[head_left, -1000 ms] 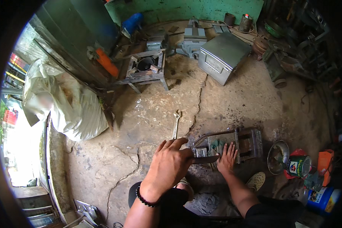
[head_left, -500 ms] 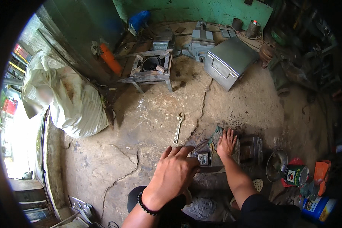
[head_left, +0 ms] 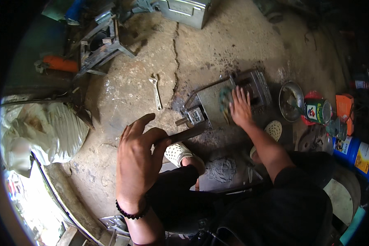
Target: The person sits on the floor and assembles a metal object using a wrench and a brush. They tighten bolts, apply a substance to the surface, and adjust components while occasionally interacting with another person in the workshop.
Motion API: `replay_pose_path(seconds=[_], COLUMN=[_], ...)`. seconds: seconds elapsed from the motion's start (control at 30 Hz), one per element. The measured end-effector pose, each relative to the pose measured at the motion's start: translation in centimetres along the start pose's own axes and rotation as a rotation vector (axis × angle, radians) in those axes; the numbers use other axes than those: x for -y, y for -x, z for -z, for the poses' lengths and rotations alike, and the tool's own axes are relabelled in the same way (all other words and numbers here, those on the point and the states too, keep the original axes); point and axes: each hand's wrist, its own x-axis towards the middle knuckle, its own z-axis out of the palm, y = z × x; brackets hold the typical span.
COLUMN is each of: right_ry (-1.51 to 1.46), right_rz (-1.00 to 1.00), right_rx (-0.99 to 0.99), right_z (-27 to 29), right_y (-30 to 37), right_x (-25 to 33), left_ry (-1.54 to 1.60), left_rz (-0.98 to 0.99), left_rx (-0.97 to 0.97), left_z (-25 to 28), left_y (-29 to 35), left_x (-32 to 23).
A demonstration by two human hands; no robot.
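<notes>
My left hand (head_left: 140, 158), wearing a dark bead bracelet, is closed on a flat dark metal strip (head_left: 187, 134) pinched between thumb and fingers. The strip points right, toward a heavy grey metal vise-like body (head_left: 209, 100) on the floor. Over that body my right hand (head_left: 242, 107) lies with fingers stretched out. A green rag (head_left: 225, 99) shows beside and partly beneath it; the palm hides the rest. A square metal block with a short bar (head_left: 195, 116) sits at the body's near left end. An adjustable wrench (head_left: 156, 92) rests on the concrete farther left.
Beyond the wrench stand a metal burner stand (head_left: 100, 49) and a grey metal box (head_left: 184, 12). White sacks (head_left: 57, 131) lean at the left. A metal bowl (head_left: 290, 101), a green can (head_left: 315, 111) and a blue container (head_left: 354, 153) stand right. My clog (head_left: 178, 153) is close below the strip.
The view has swung down and to the right. My left hand has moved away from the metal body, bringing the dark strip into sight. My right hand stays on the body by the rag.
</notes>
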Motion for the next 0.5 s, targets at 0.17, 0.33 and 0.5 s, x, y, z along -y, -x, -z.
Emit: replay_pose_path(seconds=[0.17, 0.33, 0.5], right_ry=[0.026, -0.098, -0.124], right_rz=[-0.297, 0.044, 0.396], right_rx=[-0.054, 0.005, 0.176], right_z=[0.3, -1.5, -0.8], right_y=[-9.9, -6.8, 2.0], right_x=[3.6, 9.1, 5.6], left_ry=[-0.018, -0.038, -0.045], left_rz=[0.017, 0.0, 0.004], left_rx=[0.032, 0.057, 0.071], left_z=[-0.3, -0.8, -0.9], left_y=[-1.1, -2.0, -2.2], left_x=[-1.1, -2.0, -2.4])
